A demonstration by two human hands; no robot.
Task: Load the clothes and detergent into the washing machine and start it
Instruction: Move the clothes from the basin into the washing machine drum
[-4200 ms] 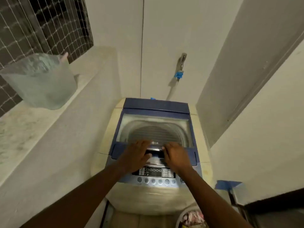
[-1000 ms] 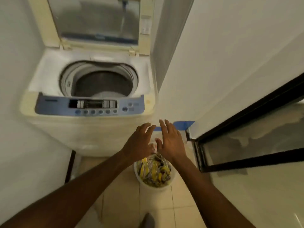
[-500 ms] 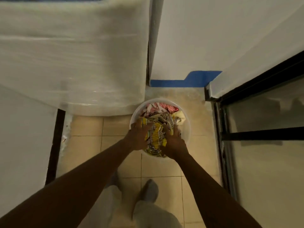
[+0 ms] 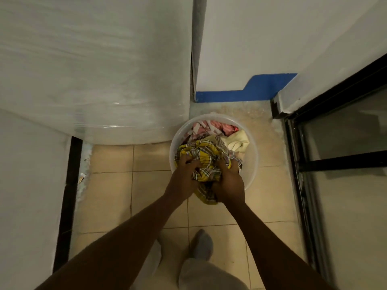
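A round white basin (image 4: 252,162) stands on the tiled floor beside the washing machine's cream front wall (image 4: 94,70). Clothes fill it: a yellow checked cloth (image 4: 201,155) on top, a pink garment (image 4: 211,126) at the far side and a pale cream one (image 4: 238,141) at the right. My left hand (image 4: 185,174) grips the yellow checked cloth from the left. My right hand (image 4: 228,181) grips the same cloth from the right, and part of it hangs over the basin's near rim. The machine's top and drum are out of view.
A black-framed glass door (image 4: 335,160) runs along the right. A white wall with a blue painted strip (image 4: 251,91) rises behind the basin, another white wall (image 4: 27,185) stands at the left. My socked foot (image 4: 201,243) is on the beige tiles below the basin.
I opened the machine's lid, then bent down to the basin. Both hands went from open above the clothes to gripping the yellow checked cloth, which is now bunched up between them.
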